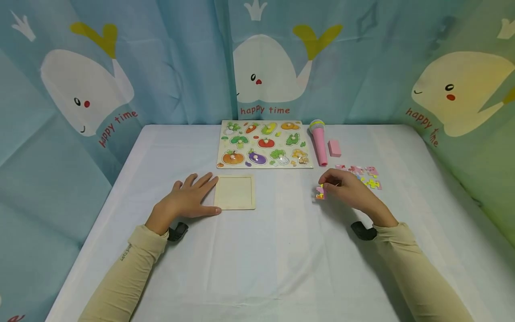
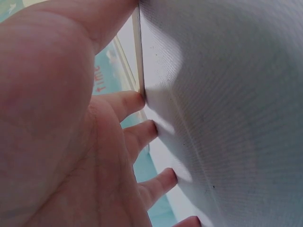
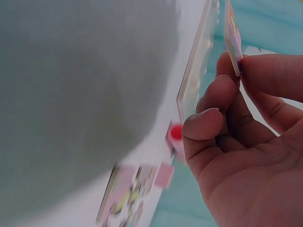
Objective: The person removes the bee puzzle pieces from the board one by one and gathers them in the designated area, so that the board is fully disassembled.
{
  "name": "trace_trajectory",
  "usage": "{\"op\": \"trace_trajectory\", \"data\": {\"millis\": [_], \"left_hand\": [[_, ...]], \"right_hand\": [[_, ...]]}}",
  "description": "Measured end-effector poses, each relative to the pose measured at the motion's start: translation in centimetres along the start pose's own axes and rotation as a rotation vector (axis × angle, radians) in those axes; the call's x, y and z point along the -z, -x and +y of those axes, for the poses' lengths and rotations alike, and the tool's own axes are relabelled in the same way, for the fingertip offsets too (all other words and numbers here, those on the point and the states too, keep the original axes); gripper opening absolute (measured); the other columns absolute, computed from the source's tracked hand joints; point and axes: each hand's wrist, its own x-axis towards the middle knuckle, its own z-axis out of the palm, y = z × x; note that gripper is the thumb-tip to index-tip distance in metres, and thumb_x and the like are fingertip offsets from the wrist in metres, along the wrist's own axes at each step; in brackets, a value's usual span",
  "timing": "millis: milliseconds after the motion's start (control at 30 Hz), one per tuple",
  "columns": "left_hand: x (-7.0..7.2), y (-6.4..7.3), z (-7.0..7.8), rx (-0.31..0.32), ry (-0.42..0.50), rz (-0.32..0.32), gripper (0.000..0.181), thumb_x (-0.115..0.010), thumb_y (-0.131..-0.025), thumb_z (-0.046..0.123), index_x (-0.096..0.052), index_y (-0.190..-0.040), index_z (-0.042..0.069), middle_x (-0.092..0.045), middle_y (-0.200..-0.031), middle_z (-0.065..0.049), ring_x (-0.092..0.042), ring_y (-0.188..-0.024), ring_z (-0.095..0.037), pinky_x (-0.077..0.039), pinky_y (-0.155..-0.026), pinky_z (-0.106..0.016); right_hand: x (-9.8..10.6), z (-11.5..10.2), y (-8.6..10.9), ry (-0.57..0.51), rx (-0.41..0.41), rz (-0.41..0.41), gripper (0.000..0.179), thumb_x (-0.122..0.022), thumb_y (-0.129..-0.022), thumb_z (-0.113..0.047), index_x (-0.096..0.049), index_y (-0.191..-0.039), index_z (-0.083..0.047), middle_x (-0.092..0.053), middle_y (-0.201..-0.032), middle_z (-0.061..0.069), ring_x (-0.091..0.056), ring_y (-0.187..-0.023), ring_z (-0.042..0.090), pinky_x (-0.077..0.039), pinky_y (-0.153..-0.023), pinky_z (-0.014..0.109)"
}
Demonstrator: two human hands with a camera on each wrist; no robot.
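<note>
My left hand point(image 1: 189, 197) lies spread at the left side of a square wooden puzzle frame point(image 1: 235, 192), thumb and index fingertip right at its edge. In the left wrist view the fingers point(image 2: 135, 137) are straight and apart, their tips on the white cloth. My right hand point(image 1: 348, 190) pinches a pink and yellow jigsaw piece point(image 1: 320, 192) between thumb and fingertips. The right wrist view shows that piece point(image 3: 232, 40) edge-on, held above the table. Just behind the right hand lie several more jigsaw pieces point(image 1: 373, 184), partly covered by it.
A vegetable peg puzzle board point(image 1: 265, 144) lies at the back of the white-covered table point(image 1: 257, 259). Right of it are a pink toy microphone point(image 1: 319, 144) and a pink block point(image 1: 334, 148). A blue curtain point(image 1: 193, 67) with whales hangs behind.
</note>
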Motion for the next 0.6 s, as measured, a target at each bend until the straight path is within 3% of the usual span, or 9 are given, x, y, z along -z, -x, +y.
{"op": "trace_trajectory", "data": {"millis": [300,600], "left_hand": [[0.2,0.2,0.0,0.002,0.008,-0.009,0.1,-0.065,-0.099,0.064,-0.021,-0.173,0.012,-0.015,-0.178,-0.015,-0.011,-0.159,-0.05,-0.016,-0.117,-0.076],[0.3,0.4,0.1,-0.009,0.021,-0.002,0.101,-0.065,-0.098,0.065,-0.023,-0.172,0.011,-0.016,-0.177,-0.016,-0.012,-0.158,-0.051,-0.016,-0.117,-0.077]], "right_hand": [[2.3,1.6,1.6,0.011,-0.051,0.032,0.014,-0.06,-0.106,-0.003,-0.068,-0.116,0.002,-0.062,-0.091,0.01,-0.055,-0.074,0.019,-0.048,-0.064,0.029],[4.1,3.6,3.0,0.085,-0.065,0.075,0.014,-0.058,-0.107,-0.003,-0.068,-0.116,0.004,-0.065,-0.092,0.009,-0.055,-0.077,0.018,-0.047,-0.064,0.027]]}}
